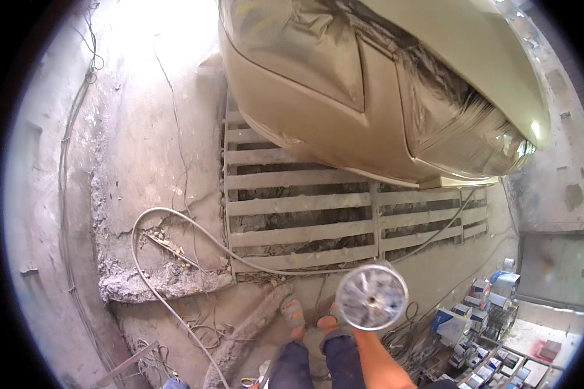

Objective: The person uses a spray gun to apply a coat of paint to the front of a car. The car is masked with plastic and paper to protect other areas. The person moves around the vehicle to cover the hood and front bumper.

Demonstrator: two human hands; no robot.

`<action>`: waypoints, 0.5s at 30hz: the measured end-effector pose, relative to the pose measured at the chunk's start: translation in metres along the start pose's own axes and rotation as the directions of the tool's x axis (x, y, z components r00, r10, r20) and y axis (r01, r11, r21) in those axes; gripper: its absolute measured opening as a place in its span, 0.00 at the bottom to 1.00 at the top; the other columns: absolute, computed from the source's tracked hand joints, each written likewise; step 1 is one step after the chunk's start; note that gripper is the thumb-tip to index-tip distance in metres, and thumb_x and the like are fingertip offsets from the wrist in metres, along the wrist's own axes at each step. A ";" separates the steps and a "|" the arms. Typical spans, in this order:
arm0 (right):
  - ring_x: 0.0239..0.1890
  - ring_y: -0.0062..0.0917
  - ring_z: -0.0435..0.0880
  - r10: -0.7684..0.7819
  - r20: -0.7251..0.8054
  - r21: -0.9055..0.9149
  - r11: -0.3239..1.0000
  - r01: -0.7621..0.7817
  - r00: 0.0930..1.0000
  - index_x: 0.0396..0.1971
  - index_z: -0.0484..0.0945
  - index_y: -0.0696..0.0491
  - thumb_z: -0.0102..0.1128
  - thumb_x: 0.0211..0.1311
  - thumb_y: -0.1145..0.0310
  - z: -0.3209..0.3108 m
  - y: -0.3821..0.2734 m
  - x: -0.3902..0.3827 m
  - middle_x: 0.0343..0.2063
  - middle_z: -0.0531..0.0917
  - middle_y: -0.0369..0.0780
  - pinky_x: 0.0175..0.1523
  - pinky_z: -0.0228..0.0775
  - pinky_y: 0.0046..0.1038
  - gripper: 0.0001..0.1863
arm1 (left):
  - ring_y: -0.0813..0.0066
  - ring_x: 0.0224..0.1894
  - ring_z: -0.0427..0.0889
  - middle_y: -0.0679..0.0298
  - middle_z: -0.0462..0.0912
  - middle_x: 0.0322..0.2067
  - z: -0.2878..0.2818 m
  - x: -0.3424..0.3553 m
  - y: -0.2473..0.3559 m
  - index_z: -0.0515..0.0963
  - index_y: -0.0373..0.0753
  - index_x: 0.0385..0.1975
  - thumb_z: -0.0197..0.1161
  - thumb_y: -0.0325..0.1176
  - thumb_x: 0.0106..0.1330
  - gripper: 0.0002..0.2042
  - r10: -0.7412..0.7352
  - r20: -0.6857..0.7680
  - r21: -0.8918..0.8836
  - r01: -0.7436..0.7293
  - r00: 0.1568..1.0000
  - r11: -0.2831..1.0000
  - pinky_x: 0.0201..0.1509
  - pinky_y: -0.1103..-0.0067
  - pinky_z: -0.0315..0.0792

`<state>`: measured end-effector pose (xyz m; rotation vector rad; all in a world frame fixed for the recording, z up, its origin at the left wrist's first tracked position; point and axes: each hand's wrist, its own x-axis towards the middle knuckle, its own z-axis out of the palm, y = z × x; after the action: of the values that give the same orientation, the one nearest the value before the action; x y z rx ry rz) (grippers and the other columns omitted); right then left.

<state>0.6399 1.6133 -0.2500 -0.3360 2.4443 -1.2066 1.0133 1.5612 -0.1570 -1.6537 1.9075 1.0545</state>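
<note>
My right forearm comes up from the lower edge, and my right hand [365, 337] is mostly hidden beneath a paint spray gun [372, 297]. From above, the gun shows mainly as a round silver cup lid with a small dark centre; its body and trigger cannot be seen. A pale hose [169, 301] loops over the floor from the lower left and passes behind the cup. Beyond it stands a car body [311, 97] in a glossy beige-gold coat, with wrinkled masking film [448, 126] over parts of it. My left hand does not show.
Slatted floor grating [298, 204] lies beneath and in front of the car. Broken concrete [169, 285] and loose cables [207, 334] are on the left floor. Several paint cans and boxes [451, 324] crowd the lower right. My sandalled feet [294, 314] stand by a raised ledge.
</note>
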 end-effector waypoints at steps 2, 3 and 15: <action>0.43 0.33 0.74 0.056 -0.007 -0.058 0.997 -0.057 0.998 0.49 0.65 0.55 0.57 0.42 0.78 -0.031 0.001 -0.027 0.43 0.72 0.44 0.46 0.66 0.28 0.28 | 0.44 0.35 0.76 0.42 0.77 0.30 -0.002 0.004 -0.020 0.74 0.31 0.35 0.55 0.33 0.55 0.13 0.027 0.073 0.060 -0.031 0.997 0.998 0.39 0.63 0.69; 0.43 0.32 0.74 0.073 -0.005 -0.078 0.994 -0.073 0.997 0.49 0.65 0.55 0.57 0.42 0.78 -0.042 -0.002 -0.038 0.42 0.72 0.44 0.46 0.66 0.28 0.28 | 0.44 0.35 0.76 0.42 0.77 0.30 -0.004 0.004 -0.027 0.74 0.30 0.36 0.55 0.34 0.55 0.14 0.034 0.105 0.091 -0.044 0.994 0.995 0.40 0.63 0.69; 0.41 0.30 0.75 0.004 0.037 -0.100 0.995 0.000 0.999 0.46 0.68 0.56 0.56 0.46 0.76 -0.137 -0.052 -0.102 0.40 0.74 0.42 0.46 0.67 0.28 0.22 | 0.51 0.38 0.78 0.47 0.80 0.30 -0.025 0.008 -0.031 0.80 0.37 0.29 0.60 0.50 0.49 0.20 0.023 0.151 0.314 -0.070 0.988 0.947 0.43 0.67 0.71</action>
<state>0.6728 1.7169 -0.1082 -0.3811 2.4772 -1.0702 1.0454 1.5367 -0.1559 -1.3218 1.9109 0.8067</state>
